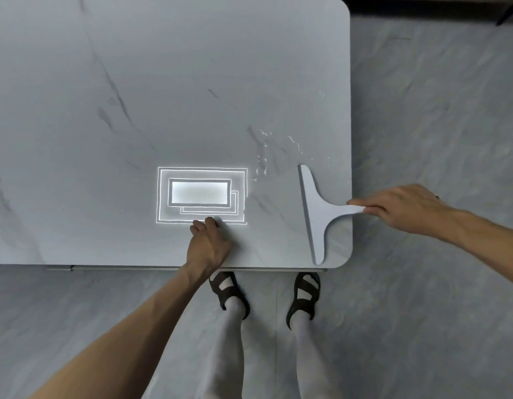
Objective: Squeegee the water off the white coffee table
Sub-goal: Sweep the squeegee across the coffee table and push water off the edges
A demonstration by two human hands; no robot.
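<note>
The white marble-patterned coffee table (134, 82) fills the upper left of the head view. A pale T-shaped squeegee (315, 211) lies on its near right corner, blade running front to back, handle pointing right over the table edge. My right hand (402, 208) grips the handle end, index finger stretched along it. My left hand (209, 240) rests on the table near the front edge, fingers curled under, holding nothing. A patch of water drops (278, 151) glistens just beyond and left of the blade.
A bright ceiling-light reflection (200, 195) shines on the tabletop beside my left hand. My two feet in dark sandals (229, 292) stand on the grey floor (436, 110) at the table's front edge. Dark furniture (505, 10) sits at the top right.
</note>
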